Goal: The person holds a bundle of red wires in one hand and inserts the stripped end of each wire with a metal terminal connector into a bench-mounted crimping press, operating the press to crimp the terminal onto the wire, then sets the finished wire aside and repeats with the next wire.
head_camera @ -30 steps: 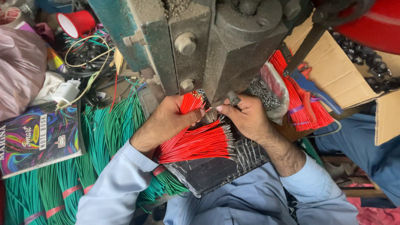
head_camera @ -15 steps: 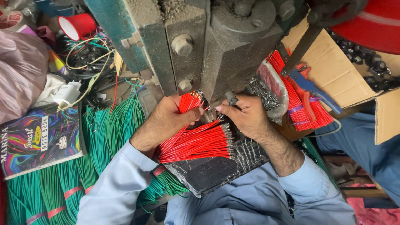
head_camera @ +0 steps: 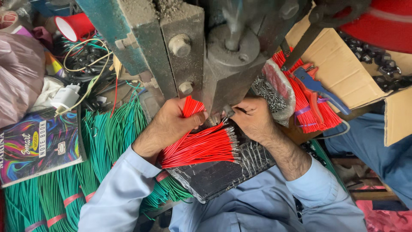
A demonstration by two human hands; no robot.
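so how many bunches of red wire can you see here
2. One red wire bunch is gripped in the left hand; another red bunch lies right of the press, under the blue pliers. More may be hidden.

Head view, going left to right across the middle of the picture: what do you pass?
Colourful notebook → green wire bundles → left hand → red wire bundle → right hand → blue-handled pliers → cardboard box.
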